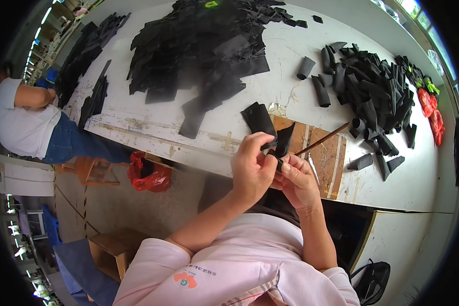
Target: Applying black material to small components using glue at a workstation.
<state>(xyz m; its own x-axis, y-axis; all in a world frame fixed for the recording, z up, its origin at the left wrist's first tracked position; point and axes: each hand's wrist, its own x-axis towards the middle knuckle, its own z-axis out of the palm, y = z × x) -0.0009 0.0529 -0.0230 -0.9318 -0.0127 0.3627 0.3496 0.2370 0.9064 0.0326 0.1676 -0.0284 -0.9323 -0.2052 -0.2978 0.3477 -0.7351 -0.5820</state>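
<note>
Close together over the table's near edge, both my hands are closed on one small black fabric piece [284, 140]. My left hand [251, 166] pinches its left side, while the fingers of my right hand [299, 182] grip its lower end. A flat black piece [258, 118] lies just beyond my left fingertips. Under and beside my right hand is a worn brown board [334, 163]. A thin brown stick [325, 137] slants up from behind the right hand; whether the hand touches it is hidden. A narrow pale strip [312, 168] shows beside that hand.
A large heap of flat black pieces [199, 51] covers the far middle of the white table [285, 51]. Rolled black tubes [372, 92] are piled at right, near red plastic bags [431, 109]. Another person [30, 120] stands at left, near a hanging red bag [149, 173].
</note>
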